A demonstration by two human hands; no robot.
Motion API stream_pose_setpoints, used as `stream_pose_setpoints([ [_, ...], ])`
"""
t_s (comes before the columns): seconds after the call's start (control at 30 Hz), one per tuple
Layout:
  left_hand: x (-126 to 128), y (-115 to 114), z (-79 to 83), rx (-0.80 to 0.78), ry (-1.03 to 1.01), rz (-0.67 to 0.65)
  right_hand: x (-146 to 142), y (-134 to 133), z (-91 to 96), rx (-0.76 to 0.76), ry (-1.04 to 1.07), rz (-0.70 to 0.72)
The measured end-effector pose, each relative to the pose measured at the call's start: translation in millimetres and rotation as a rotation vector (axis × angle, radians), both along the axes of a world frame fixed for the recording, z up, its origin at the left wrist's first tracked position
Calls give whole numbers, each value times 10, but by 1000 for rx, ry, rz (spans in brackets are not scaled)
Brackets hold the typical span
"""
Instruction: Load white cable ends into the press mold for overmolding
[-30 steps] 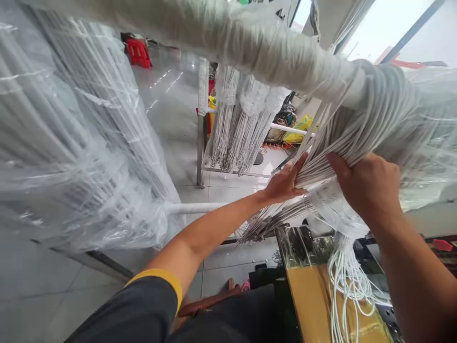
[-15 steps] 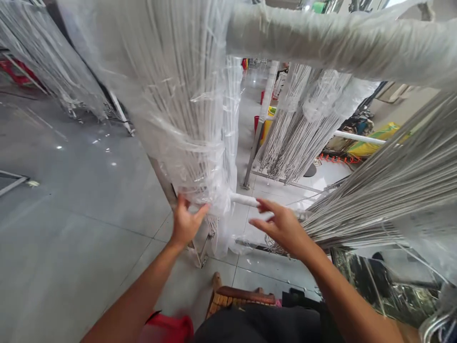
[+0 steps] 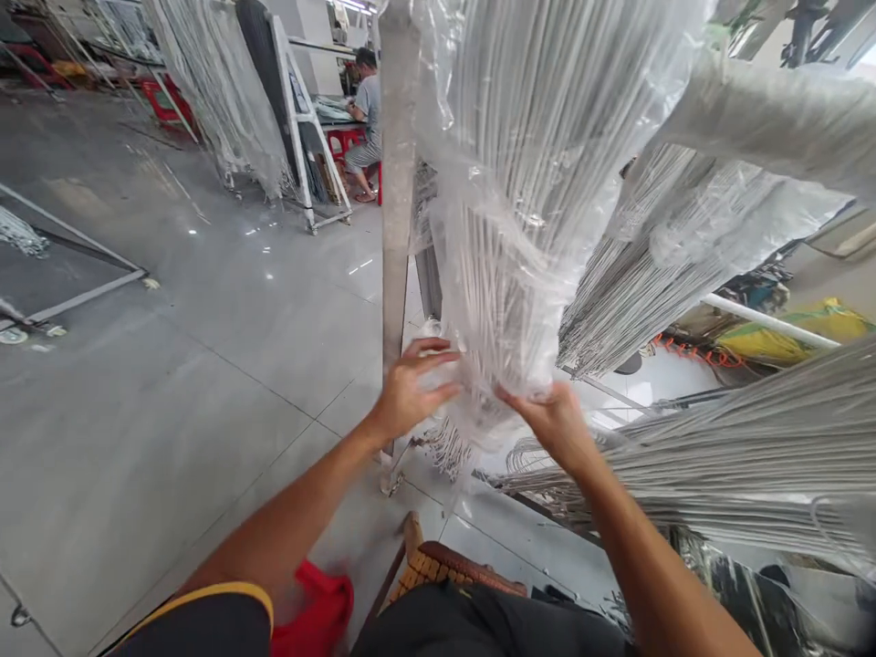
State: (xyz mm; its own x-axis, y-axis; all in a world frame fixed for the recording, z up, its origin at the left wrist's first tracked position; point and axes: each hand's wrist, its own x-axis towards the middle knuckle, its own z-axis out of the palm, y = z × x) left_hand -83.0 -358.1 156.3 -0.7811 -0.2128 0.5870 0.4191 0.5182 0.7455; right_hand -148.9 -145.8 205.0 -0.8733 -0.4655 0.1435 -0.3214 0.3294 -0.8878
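Note:
A hanging bundle of thin white cords (image 3: 510, 119) is wrapped in clear plastic film (image 3: 540, 260). Its loose cord ends (image 3: 448, 452) poke out below the film. At the bundle's lower left is my left hand (image 3: 407, 392), with fingers stretched and apart, their tips at the film. On the lower right side, my right hand (image 3: 557, 424) has its thumb in front of the film and its other fingers partly hidden behind, gripping the gathered film.
A metal post (image 3: 398, 210) stands just left of the bundle. More cords (image 3: 739, 429) spread at the right, below a film-wrapped bar (image 3: 759, 114). A wooden seat (image 3: 458, 566) is by my legs. A person (image 3: 366, 119) sits farther back beside a white rack (image 3: 307, 128).
My view has swung left, so the bundle appears farther right. My right hand has come from beside the bundle onto its film. My left hand's fingers have spread at the left side.

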Motion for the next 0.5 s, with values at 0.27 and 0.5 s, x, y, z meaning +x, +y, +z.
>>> stream_pose_setpoints([
  [0.27,93,0,-767,-62,-290,-37,-135,-101,1033,-168,219,-210],
  [0.5,-714,168,-274,52,-126,-297,-326,53,904,-350,209,-176],
])
